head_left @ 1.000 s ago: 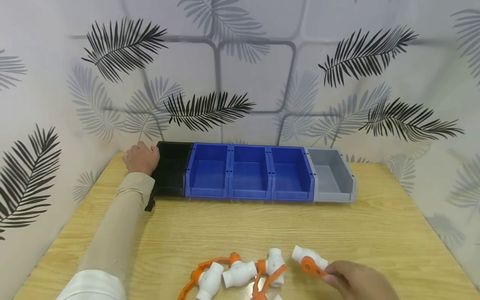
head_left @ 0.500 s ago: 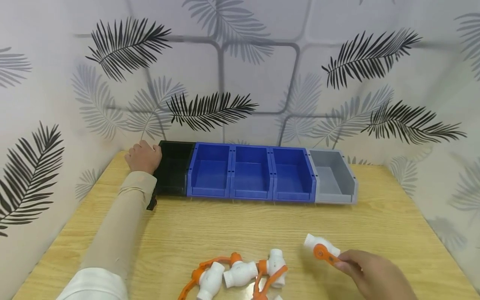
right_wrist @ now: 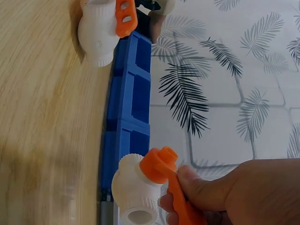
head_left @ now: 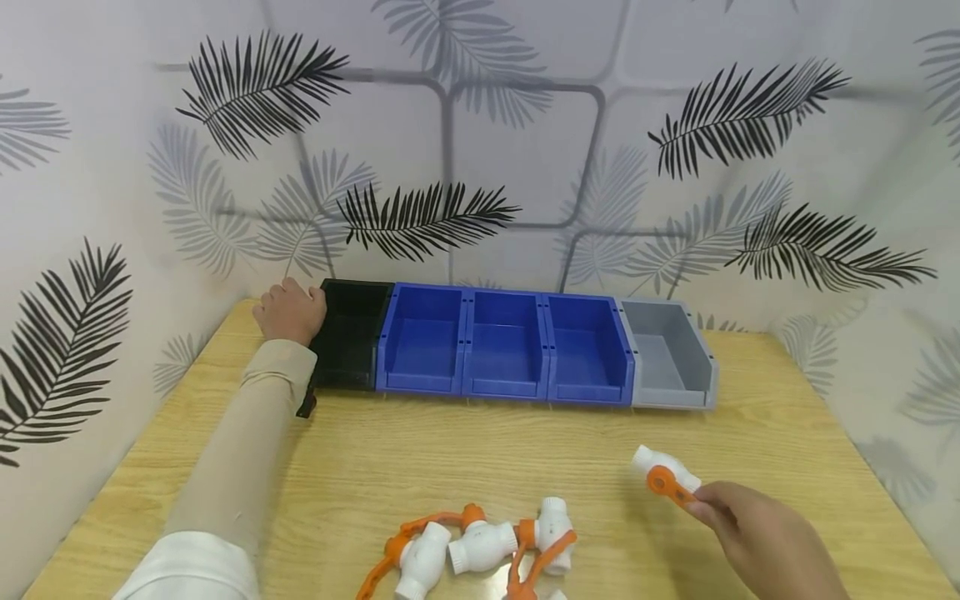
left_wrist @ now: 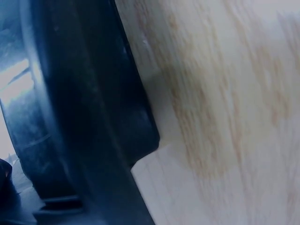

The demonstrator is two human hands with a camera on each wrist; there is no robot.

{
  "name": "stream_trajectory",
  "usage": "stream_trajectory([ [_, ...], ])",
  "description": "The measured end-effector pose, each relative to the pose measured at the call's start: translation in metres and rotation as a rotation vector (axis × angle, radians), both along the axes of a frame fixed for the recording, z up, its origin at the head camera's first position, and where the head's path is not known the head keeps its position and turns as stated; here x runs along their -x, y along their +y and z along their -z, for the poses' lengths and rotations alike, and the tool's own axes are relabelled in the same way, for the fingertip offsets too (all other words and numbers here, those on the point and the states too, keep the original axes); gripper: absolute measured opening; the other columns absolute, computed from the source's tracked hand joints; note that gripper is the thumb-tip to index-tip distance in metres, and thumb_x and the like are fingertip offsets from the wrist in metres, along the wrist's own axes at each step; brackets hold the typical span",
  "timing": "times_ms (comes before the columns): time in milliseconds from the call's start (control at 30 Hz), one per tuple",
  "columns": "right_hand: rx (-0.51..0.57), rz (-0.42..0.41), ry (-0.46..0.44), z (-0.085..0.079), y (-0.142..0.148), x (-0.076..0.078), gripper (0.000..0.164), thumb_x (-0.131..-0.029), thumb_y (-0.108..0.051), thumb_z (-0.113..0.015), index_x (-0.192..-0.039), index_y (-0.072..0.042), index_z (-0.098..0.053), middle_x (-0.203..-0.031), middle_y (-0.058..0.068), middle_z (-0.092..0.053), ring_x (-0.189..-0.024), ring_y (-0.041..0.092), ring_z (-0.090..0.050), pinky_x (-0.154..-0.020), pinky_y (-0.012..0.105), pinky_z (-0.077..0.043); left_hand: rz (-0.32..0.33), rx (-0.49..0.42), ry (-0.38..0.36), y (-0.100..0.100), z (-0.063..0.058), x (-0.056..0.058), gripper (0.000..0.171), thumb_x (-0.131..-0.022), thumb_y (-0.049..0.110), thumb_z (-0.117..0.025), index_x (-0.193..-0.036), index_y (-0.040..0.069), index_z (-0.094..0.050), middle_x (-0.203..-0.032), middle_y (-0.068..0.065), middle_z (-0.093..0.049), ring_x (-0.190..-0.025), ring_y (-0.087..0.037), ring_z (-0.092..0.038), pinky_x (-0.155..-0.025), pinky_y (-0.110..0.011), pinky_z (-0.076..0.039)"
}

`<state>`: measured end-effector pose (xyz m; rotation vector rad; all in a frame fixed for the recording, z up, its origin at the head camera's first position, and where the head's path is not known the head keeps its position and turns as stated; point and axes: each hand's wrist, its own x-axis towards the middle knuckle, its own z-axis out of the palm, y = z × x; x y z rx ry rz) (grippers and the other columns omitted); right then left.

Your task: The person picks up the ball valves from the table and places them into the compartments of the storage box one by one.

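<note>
A white ball valve [head_left: 667, 468] with an orange lever is held above the table's right part; my right hand [head_left: 765, 533] pinches its lever between thumb and fingers. In the right wrist view the valve [right_wrist: 136, 187] hangs from that grip, its open end showing. My left hand [head_left: 291, 312] rests at the left side of the black bin [head_left: 348, 342], fingers bent over its edge; the fingertips are hidden. The left wrist view shows only the dark bin wall [left_wrist: 93, 93] and wood. Several more valves [head_left: 483, 546] with orange levers lie at the table's near edge.
Right of the black bin, in one row, stand three blue bins [head_left: 501, 346] and a grey bin [head_left: 667, 354]. A patterned wall [head_left: 480, 125] rises behind them. The wooden table [head_left: 450, 442] stretches between the bins and the valves.
My right hand has carried the pinched valve forward and to the right, away from the other valves. My left hand stays at the black bin; the view has shifted slightly.
</note>
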<state>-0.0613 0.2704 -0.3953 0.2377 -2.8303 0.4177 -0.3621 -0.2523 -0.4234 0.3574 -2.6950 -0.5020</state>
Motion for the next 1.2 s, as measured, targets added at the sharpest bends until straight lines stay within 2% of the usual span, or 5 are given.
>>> stream_trajectory([
  [200, -0.03, 0.006, 0.095, 0.009, 0.006, 0.008, 0.009, -0.077, -0.014, -0.073, -0.082, -0.014, -0.066, -0.07, -0.01, -0.06, -0.054, 0.004, -0.045, -0.046, 0.03, -0.038, -0.006, -0.005, -0.003, 0.0, -0.001, -0.002, 0.045, -0.092, 0.027, -0.035, -0.1, -0.015, -0.05, -0.099, -0.035, -0.052, -0.094, -0.05, -0.048, -0.081, -0.06, -0.033],
  [467, -0.055, -0.016, 0.252, 0.019, 0.014, 0.017, 0.012, -0.074, -0.012, -0.074, -0.079, -0.013, -0.063, -0.065, -0.011, -0.052, -0.051, 0.002, -0.037, -0.042, 0.027, -0.033, -0.007, 0.002, -0.011, -0.001, 0.001, 0.0, 0.046, -0.092, 0.028, -0.033, -0.1, -0.014, -0.05, -0.099, -0.034, -0.052, -0.094, -0.05, -0.049, -0.081, -0.06, -0.033],
  [700, -0.099, -0.053, 0.358, 0.021, 0.017, 0.028, 0.015, -0.073, -0.011, -0.073, -0.082, -0.009, -0.061, -0.067, -0.001, -0.056, -0.05, 0.011, -0.045, -0.038, 0.028, -0.032, -0.001, 0.002, -0.016, -0.002, 0.002, 0.002, 0.046, -0.093, 0.028, -0.032, -0.102, -0.014, -0.05, -0.101, -0.034, -0.052, -0.094, -0.05, -0.048, -0.082, -0.06, -0.033],
  [1000, -0.121, -0.038, 0.345, 0.024, 0.02, 0.043, 0.015, -0.073, -0.012, -0.074, -0.081, -0.009, -0.061, -0.066, 0.001, -0.056, -0.049, 0.015, -0.045, -0.038, 0.03, -0.031, -0.006, 0.005, -0.014, -0.003, 0.005, 0.005, 0.047, -0.092, 0.029, -0.032, -0.102, -0.013, -0.05, -0.101, -0.034, -0.052, -0.095, -0.05, -0.048, -0.082, -0.061, -0.033],
  [1200, -0.106, -0.067, 0.383, 0.027, 0.024, 0.055, 0.014, -0.073, -0.008, -0.072, -0.08, -0.006, -0.06, -0.066, 0.005, -0.056, -0.052, 0.024, -0.051, -0.041, 0.038, -0.038, -0.005, 0.008, -0.004, -0.004, 0.008, 0.008, 0.046, -0.092, 0.029, -0.032, -0.101, -0.012, -0.05, -0.1, -0.033, -0.052, -0.094, -0.049, -0.048, -0.081, -0.06, -0.034],
])
